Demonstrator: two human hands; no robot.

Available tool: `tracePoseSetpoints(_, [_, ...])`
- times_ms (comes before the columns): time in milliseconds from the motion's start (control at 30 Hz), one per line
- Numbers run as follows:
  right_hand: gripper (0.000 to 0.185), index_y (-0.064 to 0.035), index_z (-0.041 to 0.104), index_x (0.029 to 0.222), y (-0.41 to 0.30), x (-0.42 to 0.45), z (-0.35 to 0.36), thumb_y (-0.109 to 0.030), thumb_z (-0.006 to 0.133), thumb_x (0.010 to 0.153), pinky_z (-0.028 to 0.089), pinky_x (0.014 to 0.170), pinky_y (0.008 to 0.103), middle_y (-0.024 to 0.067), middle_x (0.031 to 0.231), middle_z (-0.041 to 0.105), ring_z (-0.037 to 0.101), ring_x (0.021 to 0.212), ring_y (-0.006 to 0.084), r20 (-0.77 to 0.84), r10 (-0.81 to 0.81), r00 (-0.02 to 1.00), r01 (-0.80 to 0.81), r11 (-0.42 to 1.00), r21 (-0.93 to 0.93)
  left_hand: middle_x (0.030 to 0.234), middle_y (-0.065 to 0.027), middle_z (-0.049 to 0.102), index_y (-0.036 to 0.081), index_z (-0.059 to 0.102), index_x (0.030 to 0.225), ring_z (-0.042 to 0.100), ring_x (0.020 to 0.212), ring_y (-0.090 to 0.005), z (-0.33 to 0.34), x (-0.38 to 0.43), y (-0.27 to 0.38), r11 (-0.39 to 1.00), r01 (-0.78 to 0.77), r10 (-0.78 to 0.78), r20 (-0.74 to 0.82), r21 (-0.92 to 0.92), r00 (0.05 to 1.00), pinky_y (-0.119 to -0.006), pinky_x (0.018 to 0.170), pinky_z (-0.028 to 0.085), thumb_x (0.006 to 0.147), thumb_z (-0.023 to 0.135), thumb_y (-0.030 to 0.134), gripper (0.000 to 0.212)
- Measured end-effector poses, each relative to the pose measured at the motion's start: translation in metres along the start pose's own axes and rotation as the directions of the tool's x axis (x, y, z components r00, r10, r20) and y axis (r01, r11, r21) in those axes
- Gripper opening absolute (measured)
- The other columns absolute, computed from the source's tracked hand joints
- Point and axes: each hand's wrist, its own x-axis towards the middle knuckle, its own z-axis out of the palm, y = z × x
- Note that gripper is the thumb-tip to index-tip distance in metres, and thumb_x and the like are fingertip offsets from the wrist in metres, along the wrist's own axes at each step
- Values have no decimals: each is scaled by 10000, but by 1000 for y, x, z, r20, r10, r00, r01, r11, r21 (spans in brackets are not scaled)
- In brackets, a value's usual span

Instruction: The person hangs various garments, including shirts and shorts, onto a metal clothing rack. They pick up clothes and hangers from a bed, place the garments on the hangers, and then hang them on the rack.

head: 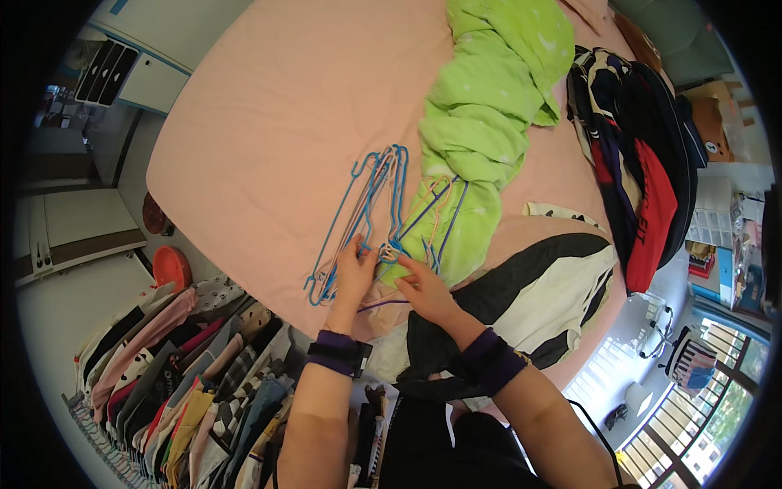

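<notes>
A bunch of blue and pink clothes hangers (366,208) lies on a bed with a peach sheet (269,122). My left hand (356,266) grips the near end of the bunch, its thumb and forefinger pinched at a blue hanger. Close to its right, my right hand (424,290) has thumb and fingertips at the hanger hooks; whether it grips one is unclear. Just beyond the right hand, purple and pink hangers (449,208) rest on a rumpled lime-green blanket (476,134). A dark grey and white garment (537,299) is spread at the right, partly behind my right forearm.
Dark and red clothes (647,183) are heaped at the bed's right edge. Many garments hang on a rack (183,379) at lower left. An orange-red basin (171,268) stands on the floor near the bed's left corner. A barred window (690,422) is at lower right.
</notes>
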Motion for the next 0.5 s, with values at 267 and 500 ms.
tracePoseSetpoints(267, [498,-76,430,1407,-37,-24,-11,-70,639,955,503,895,298,102,1264,609,629,1045,152,-39,-34,999,44,945,325,892,-64,618,-56,584,1281,550,811,-140,-18,-31,30,993,-77,69,-90,-90,994,-297,707,473,897,710,147,452])
tracePoseSetpoints(500, [490,-56,393,1404,-91,-90,-78,-29,599,961,472,964,317,98,1349,549,578,1130,157,-102,-264,959,282,853,440,1141,-84,537,-19,489,1378,519,932,-144,14,-144,165,968,-234,241,68,-95,968,-286,822,449,932,656,98,491])
